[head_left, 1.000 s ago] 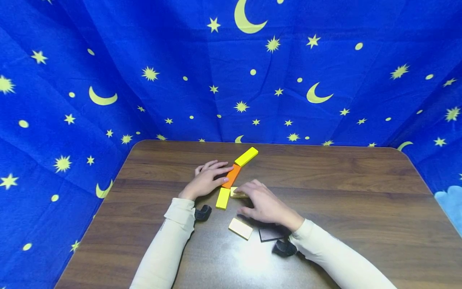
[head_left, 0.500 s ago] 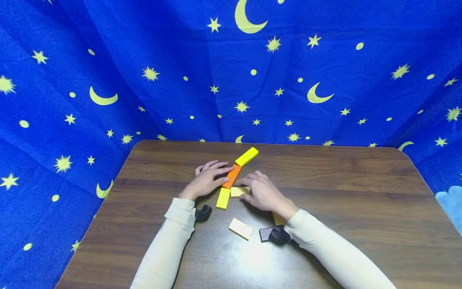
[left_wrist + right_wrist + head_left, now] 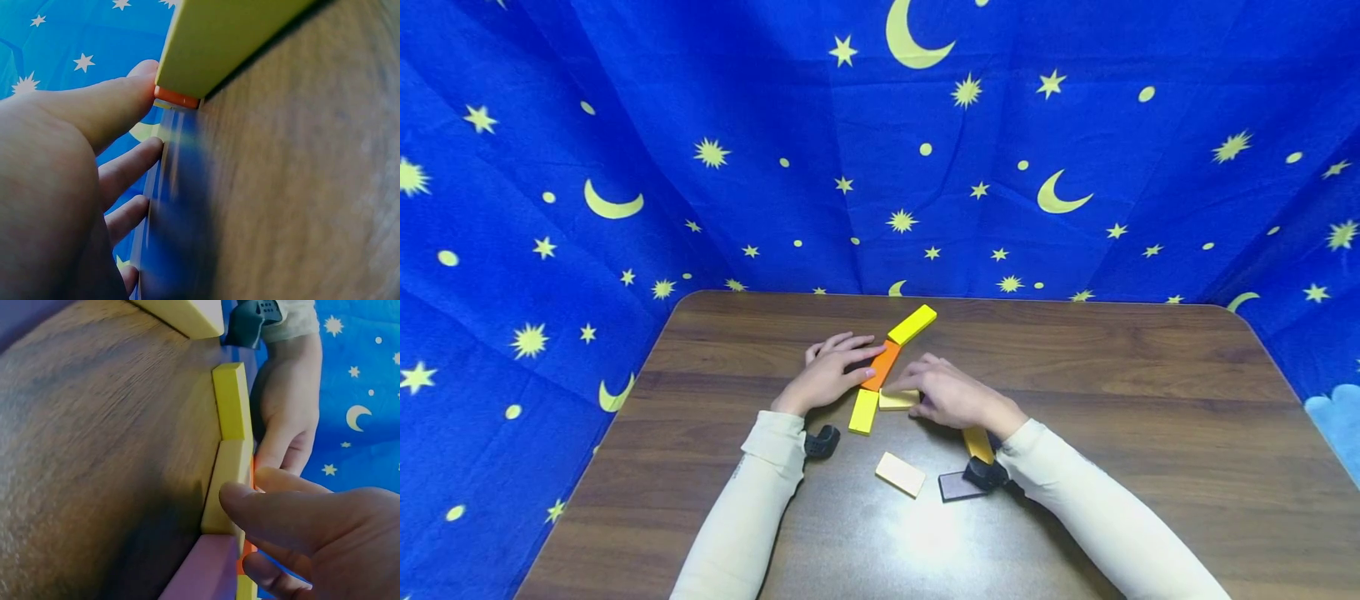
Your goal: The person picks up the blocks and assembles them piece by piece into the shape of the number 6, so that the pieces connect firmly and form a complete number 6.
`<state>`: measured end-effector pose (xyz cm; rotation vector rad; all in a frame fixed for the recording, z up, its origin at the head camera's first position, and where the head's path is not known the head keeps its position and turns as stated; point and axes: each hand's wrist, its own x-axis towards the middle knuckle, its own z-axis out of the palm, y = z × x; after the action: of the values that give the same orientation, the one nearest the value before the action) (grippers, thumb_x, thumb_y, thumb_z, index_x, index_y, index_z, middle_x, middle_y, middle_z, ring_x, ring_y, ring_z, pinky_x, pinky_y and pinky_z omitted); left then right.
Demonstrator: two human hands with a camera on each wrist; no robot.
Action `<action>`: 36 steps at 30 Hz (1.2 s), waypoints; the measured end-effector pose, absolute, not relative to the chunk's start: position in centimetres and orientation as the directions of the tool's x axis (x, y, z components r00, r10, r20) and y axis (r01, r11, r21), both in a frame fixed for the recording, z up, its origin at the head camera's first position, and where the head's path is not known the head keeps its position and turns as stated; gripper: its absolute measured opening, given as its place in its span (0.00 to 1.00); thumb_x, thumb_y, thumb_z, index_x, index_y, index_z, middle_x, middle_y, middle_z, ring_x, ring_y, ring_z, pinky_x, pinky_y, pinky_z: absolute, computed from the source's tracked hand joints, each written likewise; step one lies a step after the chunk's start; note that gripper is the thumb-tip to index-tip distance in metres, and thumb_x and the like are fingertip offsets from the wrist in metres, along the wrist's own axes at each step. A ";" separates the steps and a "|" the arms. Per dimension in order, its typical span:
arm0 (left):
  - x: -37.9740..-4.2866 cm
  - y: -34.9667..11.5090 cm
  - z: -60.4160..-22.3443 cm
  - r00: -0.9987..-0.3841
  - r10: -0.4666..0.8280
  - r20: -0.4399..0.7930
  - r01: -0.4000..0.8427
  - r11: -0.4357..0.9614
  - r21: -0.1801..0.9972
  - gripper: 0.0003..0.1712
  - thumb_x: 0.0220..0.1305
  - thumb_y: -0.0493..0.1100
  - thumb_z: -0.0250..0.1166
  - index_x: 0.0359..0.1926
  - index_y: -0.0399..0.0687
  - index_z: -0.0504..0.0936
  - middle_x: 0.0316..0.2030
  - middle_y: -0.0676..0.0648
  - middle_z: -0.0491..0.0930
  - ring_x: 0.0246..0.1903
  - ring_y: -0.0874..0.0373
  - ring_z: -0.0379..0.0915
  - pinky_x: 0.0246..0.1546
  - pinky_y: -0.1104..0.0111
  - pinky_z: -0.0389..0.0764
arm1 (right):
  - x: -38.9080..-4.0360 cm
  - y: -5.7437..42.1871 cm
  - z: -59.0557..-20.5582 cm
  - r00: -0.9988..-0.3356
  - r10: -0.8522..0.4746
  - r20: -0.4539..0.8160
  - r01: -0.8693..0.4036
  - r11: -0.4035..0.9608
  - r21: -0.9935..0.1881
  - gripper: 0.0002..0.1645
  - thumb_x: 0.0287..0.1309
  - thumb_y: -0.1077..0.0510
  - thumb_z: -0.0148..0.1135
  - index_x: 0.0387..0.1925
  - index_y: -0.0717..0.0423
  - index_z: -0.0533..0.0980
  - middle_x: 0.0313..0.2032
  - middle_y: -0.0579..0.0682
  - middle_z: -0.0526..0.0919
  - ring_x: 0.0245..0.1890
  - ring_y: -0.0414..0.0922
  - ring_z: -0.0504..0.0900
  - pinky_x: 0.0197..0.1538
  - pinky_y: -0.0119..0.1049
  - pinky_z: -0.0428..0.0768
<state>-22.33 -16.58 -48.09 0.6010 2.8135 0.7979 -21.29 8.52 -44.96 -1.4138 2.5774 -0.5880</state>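
In the head view, my left hand (image 3: 831, 375) lies beside an orange block (image 3: 882, 367), its forefinger and thumb touching it and its fingers loosely extended. My right hand (image 3: 951, 396) pinches a pale yellow block (image 3: 897, 402); in the right wrist view the thumb (image 3: 269, 509) lies across that block's near side. A bright yellow block (image 3: 863, 412) adjoins the near end of the orange one. Another yellow block (image 3: 913, 324) meets its far end. A purple block (image 3: 206, 569) abuts the pale one in the right wrist view; my hand hides it from the head camera.
A cream block (image 3: 900, 475) lies nearer the front of the brown table (image 3: 1112, 375). A dark grey-purple block (image 3: 961, 487) and a golden block (image 3: 977, 444) are by my right wrist. Blue star-patterned cloth (image 3: 880, 167) hangs behind the table.
My right hand shifted away from the front and settled round the pale yellow block, its forefinger now at the block's left end. This uncovered the golden block. My left hand stayed still.
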 end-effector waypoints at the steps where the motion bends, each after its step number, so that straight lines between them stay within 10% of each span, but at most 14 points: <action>1: -22.3 -16.6 -48.1 -0.907 0.419 -0.041 0.335 0.777 0.533 0.27 0.75 0.57 0.56 0.72 0.64 0.71 0.74 0.51 0.63 0.75 0.44 0.47 0.66 0.40 0.43 | -21.3 8.6 -45.0 -0.545 -0.837 0.051 -0.776 0.481 -0.407 0.27 0.57 0.61 0.73 0.59 0.50 0.81 0.53 0.51 0.83 0.52 0.49 0.75 0.55 0.48 0.73; 36: -22.3 -16.6 -48.2 -0.907 0.419 -0.031 0.340 0.776 0.531 0.27 0.75 0.57 0.56 0.72 0.64 0.72 0.74 0.51 0.64 0.75 0.44 0.47 0.66 0.40 0.43 | -21.0 8.9 -45.8 -0.556 -0.829 0.062 -0.778 0.492 -0.391 0.32 0.53 0.53 0.77 0.60 0.53 0.81 0.47 0.47 0.84 0.47 0.44 0.74 0.51 0.43 0.73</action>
<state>-22.33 -16.63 -48.20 0.6069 2.8202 0.8013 -20.96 8.89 -45.85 -1.4059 2.5958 -0.5745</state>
